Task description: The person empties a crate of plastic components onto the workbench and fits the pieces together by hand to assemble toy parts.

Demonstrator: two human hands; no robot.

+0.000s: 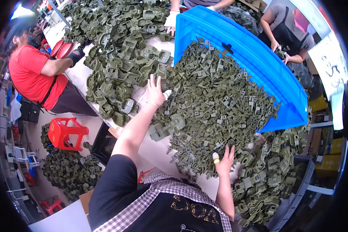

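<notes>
A large heap of small olive-green plastic parts (208, 100) spills out of a blue plastic bin (286, 91) lying tipped on its side on the table. My left hand (154, 94) is at the heap's left edge, beside larger green plastic pieces, its fingers stretched out and its thumb wrapped in white. At the near edge of the small parts, my right hand (223, 164) has its fingers extended and apart, with a white and yellow wrap on the thumb. Neither hand visibly holds a part. A bigger green piece (168, 127) lies between my arms.
Larger green pieces (112, 77) cover the table's left side; more green pieces (263, 181) lie at the right. A person in red (36, 73) stands at left, and others work across the table. A red stool (67, 133) and a black crate (104, 145) are on the floor.
</notes>
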